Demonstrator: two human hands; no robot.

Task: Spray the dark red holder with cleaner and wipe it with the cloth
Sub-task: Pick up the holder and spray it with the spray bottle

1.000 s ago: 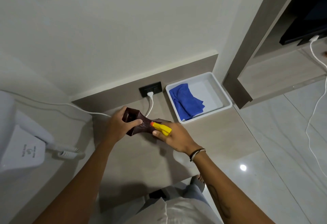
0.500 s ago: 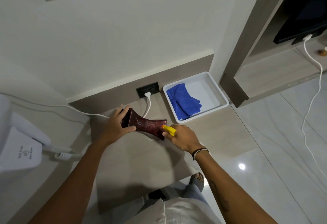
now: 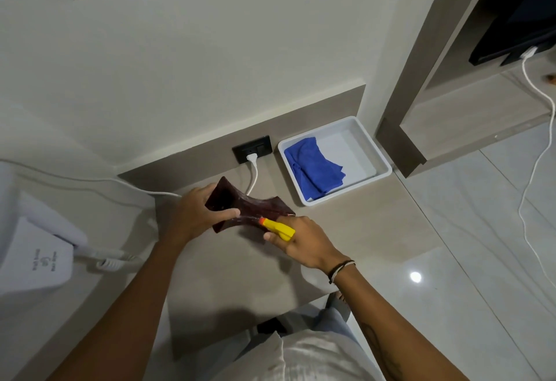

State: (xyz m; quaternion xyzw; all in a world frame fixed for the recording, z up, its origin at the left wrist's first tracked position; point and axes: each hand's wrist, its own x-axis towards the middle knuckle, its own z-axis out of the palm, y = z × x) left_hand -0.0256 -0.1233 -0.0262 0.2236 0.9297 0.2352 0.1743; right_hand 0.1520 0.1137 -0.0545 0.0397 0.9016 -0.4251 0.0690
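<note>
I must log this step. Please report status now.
Left hand grips dark red flared holder. Right hand holds yellow spray nozzle at it. Blue cloth unused in white tray.

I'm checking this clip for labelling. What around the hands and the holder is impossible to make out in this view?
All in the head view:
- Spray bottle: only the yellow nozzle shows; the right hand covers the body.
- Dark red holder: its underside is turned away, and the left hand hides its near end.
- Spray mist or wetness on the holder: too fine to see.
- White appliance: cut off by the left edge, print too small to read.
- Blue cloth: folded, underside hidden.
</note>
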